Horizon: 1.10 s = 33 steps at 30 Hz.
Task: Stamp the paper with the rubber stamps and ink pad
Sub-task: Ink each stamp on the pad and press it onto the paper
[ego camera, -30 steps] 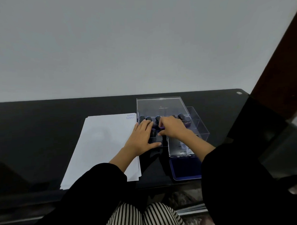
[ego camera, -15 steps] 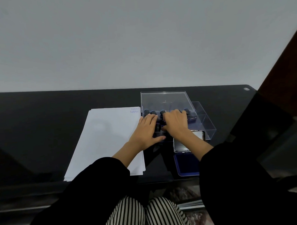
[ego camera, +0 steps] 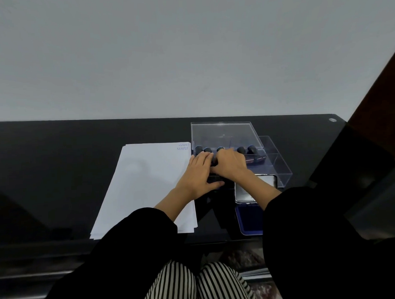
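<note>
Two hands over the rubber stamps, frame centre: left hand lies flat, right hand curled, grip unseen. Stamp selection, seemingly; next, ink on the ink pad below, then paper at left.

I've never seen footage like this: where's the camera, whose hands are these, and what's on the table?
No machine: a camera worn on a person's head looks down at their own hands. On the black table lie white paper, stamped SAMPLE in its far right corner, an open clear case of dark-handled rubber stamps, and an open blue ink pad. The left hand rests on the case's near left side; the right hand reaches among the stamps, and whether it grips one is hidden.
</note>
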{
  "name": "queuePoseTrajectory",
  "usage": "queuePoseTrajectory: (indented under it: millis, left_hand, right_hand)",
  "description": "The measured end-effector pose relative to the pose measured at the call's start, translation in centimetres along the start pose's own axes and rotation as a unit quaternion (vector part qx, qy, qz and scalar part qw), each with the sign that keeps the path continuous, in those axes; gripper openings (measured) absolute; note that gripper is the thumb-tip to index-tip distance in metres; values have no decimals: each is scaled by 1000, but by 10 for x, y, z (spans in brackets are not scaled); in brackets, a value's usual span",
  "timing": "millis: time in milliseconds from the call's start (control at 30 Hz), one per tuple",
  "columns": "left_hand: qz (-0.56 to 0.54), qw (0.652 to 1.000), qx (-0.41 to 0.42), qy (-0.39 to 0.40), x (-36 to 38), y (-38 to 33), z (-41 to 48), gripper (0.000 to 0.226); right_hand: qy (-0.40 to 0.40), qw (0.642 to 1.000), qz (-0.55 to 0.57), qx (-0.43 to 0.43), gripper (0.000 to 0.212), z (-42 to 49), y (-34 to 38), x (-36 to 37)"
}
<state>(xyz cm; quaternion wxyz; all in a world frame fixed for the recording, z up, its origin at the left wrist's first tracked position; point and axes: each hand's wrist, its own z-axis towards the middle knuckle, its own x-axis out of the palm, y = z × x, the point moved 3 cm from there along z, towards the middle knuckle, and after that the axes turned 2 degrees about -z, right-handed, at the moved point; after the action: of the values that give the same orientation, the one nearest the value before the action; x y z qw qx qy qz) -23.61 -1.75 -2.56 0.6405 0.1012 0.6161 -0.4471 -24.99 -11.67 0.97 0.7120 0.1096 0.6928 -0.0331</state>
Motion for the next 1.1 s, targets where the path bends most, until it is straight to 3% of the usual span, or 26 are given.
queuePoseTrajectory:
  millis: [167,333,633,1100]
  left_hand:
    - [-19,1000,6,5,-2,0,0,78]
    - [-37,999,-2,38,-12,4,0,92]
    - [-49,998,5,33,-35,-20,-23,86]
    - [-7,995,25,94,-22,-74,-65,80]
  right_hand:
    - [-3,1000,18,25,35,0,2,2]
    - [-7,988,137,67,27,-5,-9,-8]
    - [-128,911,382,91,34,-37,-45,-63]
    - [-81,909,396,104,34,-125,-87,-43]
